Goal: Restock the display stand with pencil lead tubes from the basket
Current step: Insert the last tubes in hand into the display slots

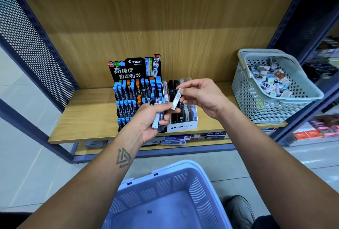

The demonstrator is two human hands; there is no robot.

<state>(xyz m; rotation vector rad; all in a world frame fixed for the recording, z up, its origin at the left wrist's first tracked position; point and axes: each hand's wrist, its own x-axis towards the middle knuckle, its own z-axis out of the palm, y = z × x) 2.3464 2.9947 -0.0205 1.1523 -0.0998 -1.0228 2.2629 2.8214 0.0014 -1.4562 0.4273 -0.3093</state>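
Our left hand [146, 120] grips a small bunch of lead tubes [159, 116], fingers curled round them; our right hand [203, 96] pinches one white tube [176, 98] by its top, held tilted between the two hands, which sit close together. Behind them on the wooden shelf [88, 118]: black display stand [128, 89] with blue and orange tubes, and a white box [183, 127] just beside it. Also listed: blue basket [165, 197] below us, pale green basket [271, 89] on the shelf's right end.

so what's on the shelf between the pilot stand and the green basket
In the head view, a white MONO graph box of lead tubes stands right beside the Pilot display stand; from it to the pale green basket the wooden shelf is bare.
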